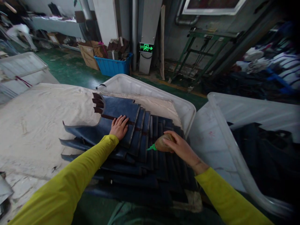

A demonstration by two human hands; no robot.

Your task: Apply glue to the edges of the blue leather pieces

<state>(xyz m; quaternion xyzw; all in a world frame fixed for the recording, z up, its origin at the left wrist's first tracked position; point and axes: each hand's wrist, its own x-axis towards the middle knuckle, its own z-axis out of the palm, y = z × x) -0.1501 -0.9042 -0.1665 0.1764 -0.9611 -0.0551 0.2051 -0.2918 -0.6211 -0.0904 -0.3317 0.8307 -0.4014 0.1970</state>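
Dark blue, leather-like cut pieces (122, 106) lie overlapped in a fanned stack, each with its edge showing and a dark brown strip across it. My left hand (119, 127) rests flat on the top piece, fingers spread, over part of the brown strip. In my right hand (178, 145) is a brownish squeeze bottle (161, 143) with a green nozzle. The bottle is tilted sideways above the stepped edges, its nozzle pointing left. Whether the tip touches a piece I cannot tell.
A cream cloth (42, 125) covers the work surface under the stack. Behind it stands a white plastic tub (150, 86); another white tub (234, 150) at right holds dark pieces. Farther back are a blue crate (113, 67), a green metal frame (187, 59) and a person at far left.
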